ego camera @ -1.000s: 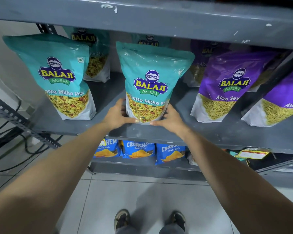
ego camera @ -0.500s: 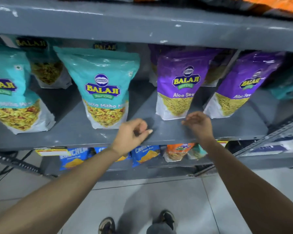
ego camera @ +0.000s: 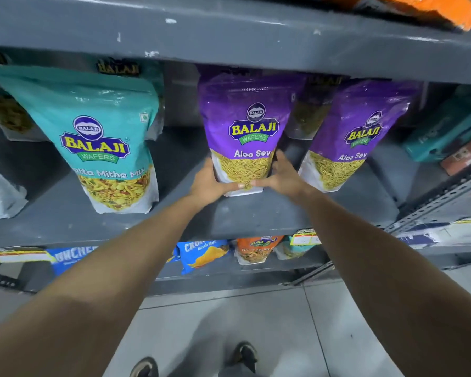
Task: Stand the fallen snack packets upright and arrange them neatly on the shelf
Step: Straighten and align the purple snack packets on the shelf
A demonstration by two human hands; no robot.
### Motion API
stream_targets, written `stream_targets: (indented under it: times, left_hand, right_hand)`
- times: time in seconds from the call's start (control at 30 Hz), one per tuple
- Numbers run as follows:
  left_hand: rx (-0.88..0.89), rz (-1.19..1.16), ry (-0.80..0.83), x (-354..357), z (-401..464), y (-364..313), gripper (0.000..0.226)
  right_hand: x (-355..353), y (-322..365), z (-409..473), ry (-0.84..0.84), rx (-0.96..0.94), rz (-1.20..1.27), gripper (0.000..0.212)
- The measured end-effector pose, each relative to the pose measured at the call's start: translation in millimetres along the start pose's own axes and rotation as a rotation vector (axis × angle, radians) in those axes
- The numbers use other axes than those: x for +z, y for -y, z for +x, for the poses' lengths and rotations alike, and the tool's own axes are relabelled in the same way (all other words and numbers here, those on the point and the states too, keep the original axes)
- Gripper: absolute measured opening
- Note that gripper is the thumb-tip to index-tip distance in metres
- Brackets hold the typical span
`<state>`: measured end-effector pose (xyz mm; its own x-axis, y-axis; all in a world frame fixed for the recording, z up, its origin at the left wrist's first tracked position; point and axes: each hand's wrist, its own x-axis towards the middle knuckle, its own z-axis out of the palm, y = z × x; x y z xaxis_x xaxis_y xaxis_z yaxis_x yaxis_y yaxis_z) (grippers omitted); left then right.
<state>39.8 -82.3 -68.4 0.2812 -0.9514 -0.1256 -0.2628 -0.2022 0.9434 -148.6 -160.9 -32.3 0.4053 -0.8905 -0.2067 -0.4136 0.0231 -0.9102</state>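
Observation:
A purple Aloo Sev packet (ego camera: 246,126) stands upright in the middle of the grey metal shelf (ego camera: 256,216). My left hand (ego camera: 210,183) grips its lower left corner and my right hand (ego camera: 282,176) grips its lower right side, thumbs meeting on the front. A second purple Aloo Sev packet (ego camera: 356,134) stands just to the right, leaning a little. A teal Khatta Mitha Mix packet (ego camera: 104,140) stands upright to the left. More packets stand behind these, partly hidden.
The shelf above (ego camera: 229,31) overhangs the packets, with an orange packet (ego camera: 430,9) on it. Teal and orange boxes (ego camera: 446,134) lie at the far right. Blue and orange snack packets (ego camera: 204,253) sit on the lower shelf. My shoes (ego camera: 245,355) stand on the tiled floor.
My view has shifted right along the shelf. Both hands left the teal packet, crossed the bare shelf front, and now hold the base of the left purple Aloo Sev packet.

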Motion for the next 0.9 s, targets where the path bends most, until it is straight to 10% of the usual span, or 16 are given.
stream_targets:
  times: [0.5,0.9]
  left_hand:
    - [0.024,0.032,0.097,-4,-26,-3,0.090]
    - [0.381,-0.618,-0.276,-47,-38,-107,0.006]
  right_hand:
    - [-11,-16,-37,0.033,-0.043,-0.043,0.077]
    - [-37,67,-47,-0.107,-0.183,0.699,0.017]
